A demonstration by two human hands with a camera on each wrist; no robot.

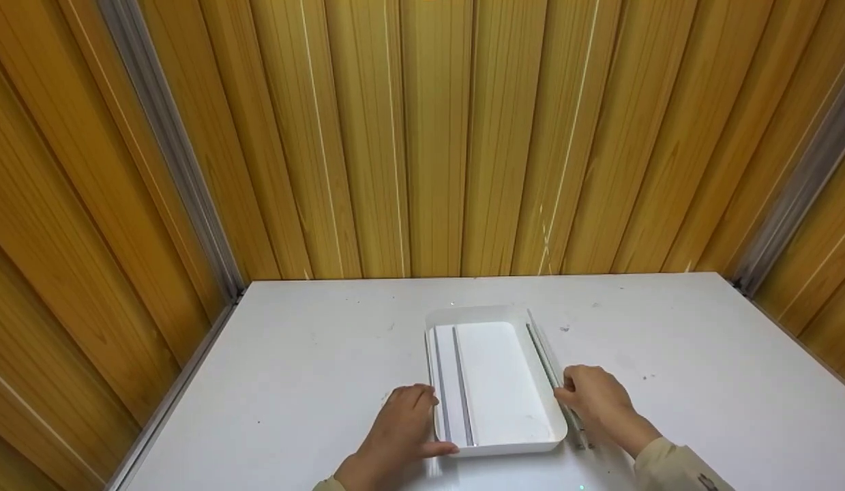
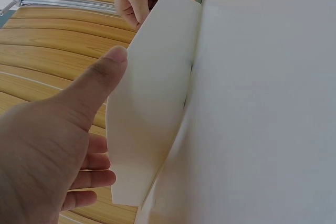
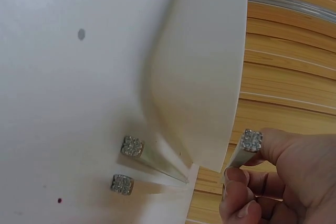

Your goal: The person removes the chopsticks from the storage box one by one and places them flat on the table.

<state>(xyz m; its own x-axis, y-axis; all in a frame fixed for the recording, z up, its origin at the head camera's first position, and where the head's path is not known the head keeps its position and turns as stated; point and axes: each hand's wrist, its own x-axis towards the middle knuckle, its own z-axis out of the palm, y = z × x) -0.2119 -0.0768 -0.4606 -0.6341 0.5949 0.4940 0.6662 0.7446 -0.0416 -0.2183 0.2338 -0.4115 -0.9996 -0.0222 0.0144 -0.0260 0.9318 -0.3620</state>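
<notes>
A shallow white tray (image 1: 507, 449) lies lengthwise on the table, with two long grey strips (image 1: 462, 382) running inside its left part. My left hand (image 1: 405, 419) grips the near left corner, its thumb along the front wall and its fingers against the left side. Beside the right wall, my right hand (image 1: 599, 399) pinches a slim metal profile bar (image 3: 251, 141), whose slotted end shows in the right wrist view. Two similar bars, a nearer one (image 3: 133, 146) and another one (image 3: 123, 184), lie on the table by the tray, their far lengths partly hidden.
The white table (image 1: 313, 354) has small marks on its top. Wood-patterned panels (image 1: 436, 136) stand behind it and at both sides, with a metal post (image 1: 180, 157) at the left corner and another post (image 1: 797, 170) at the right.
</notes>
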